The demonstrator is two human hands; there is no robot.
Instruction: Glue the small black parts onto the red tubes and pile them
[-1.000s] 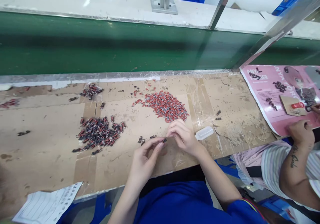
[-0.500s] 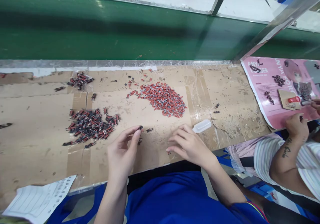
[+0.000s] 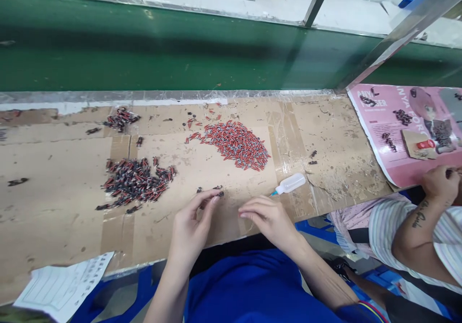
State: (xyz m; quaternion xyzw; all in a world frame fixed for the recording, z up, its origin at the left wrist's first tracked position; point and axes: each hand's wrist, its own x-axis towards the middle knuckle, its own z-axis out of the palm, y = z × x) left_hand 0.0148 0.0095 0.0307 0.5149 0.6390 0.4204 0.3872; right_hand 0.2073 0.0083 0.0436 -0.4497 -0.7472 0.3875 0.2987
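My left hand point(image 3: 193, 219) is closed, pinching a small black part point(image 3: 221, 194) between thumb and index finger. Just behind those fingertips, small dark parts point(image 3: 217, 187) lie on the cardboard. To the right, my right hand point(image 3: 269, 217) has its fingers pressed together around a small red piece point(image 3: 240, 213), mostly hidden by the fingertips. A clear squeeze bottle point(image 3: 291, 183) with a blue needle tip lies beyond the right hand. Farther back is a large heap of small red parts with silvery ends point(image 3: 238, 145). Black-and-red assembled pieces point(image 3: 139, 181) are piled on the left.
Cardboard point(image 3: 65, 178) covers the bench, with a green panel point(image 3: 162, 53) along its back. A smaller black-and-red pile point(image 3: 121, 119) sits back left. Paper point(image 3: 67, 287) hangs at the front left edge. A co-worker's hand point(image 3: 438, 183) is beside a pink poster point(image 3: 386, 121) at right.
My left hand has moved right with the black part, closer to my right hand. My right fingers have closed together, and the red piece beneath them no longer shows on the cardboard.
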